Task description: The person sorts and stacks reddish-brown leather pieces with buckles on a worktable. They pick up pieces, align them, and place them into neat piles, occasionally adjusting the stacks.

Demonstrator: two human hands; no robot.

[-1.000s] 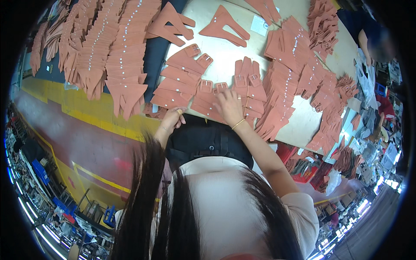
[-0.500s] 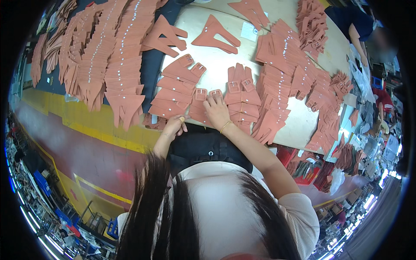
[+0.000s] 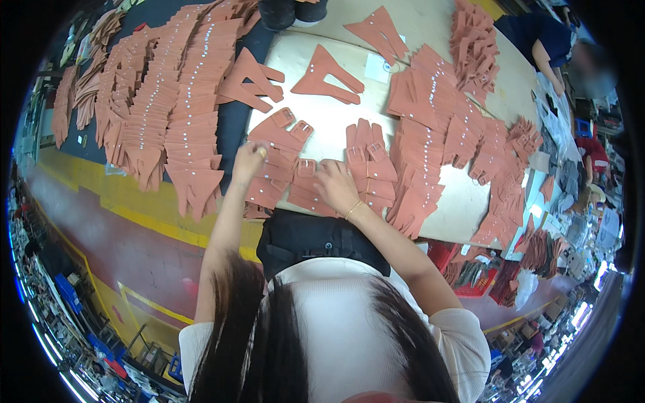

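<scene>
My left hand [image 3: 249,161] is lifted at the left edge of a bundle of reddish-brown leather strap pieces [image 3: 281,158], its fingers curled in; what they pinch, if anything, is too blurred to make out. Something yellow covers a fingertip. My right hand [image 3: 336,186] grips a small stack of buckled leather strap pieces [image 3: 307,188] lying close to my body; its fingers hide part of the stack. A square metal buckle [image 3: 306,167] shows left of those fingers. Just to the right lies another buckled bundle [image 3: 373,185], with a thin band around it.
Long overlapping rows of leather pieces [image 3: 193,121] cover the dark left part of the table; more rows [image 3: 423,134] lie at right. Loose forked pieces [image 3: 327,75] and a white paper tag [image 3: 378,68] lie farther back. Another person's arm [image 3: 547,67] reaches in at far right.
My left hand has moved up and left, away from the front of the stack. The right hand has stayed on the strap pieces, its fingers shifting slightly over the buckle end.
</scene>
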